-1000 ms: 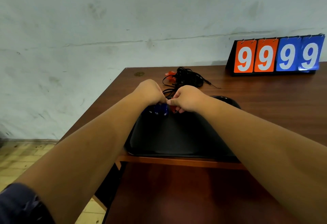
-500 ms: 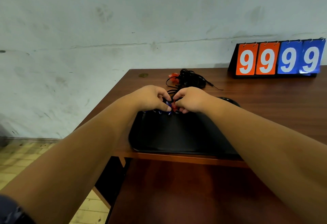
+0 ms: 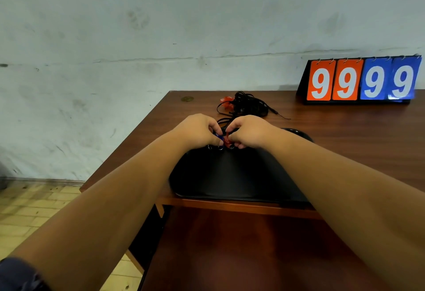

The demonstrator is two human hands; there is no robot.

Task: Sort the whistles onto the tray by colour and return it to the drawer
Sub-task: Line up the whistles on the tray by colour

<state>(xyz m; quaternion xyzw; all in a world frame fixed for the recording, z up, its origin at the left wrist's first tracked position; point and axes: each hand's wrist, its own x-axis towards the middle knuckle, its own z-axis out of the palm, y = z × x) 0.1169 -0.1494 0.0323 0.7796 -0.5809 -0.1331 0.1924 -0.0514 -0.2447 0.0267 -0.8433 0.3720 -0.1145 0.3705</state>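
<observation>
Head view: I have both hands at the black tray's (image 3: 230, 175) far edge.
My left hand (image 3: 197, 131) pinches a blue whistle (image 3: 219, 138); my right hand (image 3: 249, 131) pinches a red whistle (image 3: 227, 140).

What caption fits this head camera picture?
Left hand pinches a blue whistle, right hand a red whistle, above the black tray.

At the upper right of the frame a flip scoreboard (image 3: 360, 80) stands on the table (image 3: 345, 129). Its four cards read 9 9 9 9. The left two are orange, the right two blue.

The left hand (image 3: 197, 131) now pinches a blue whistle (image 3: 218, 138), the right hand (image 3: 249, 131) a red whistle (image 3: 226, 140).
</observation>
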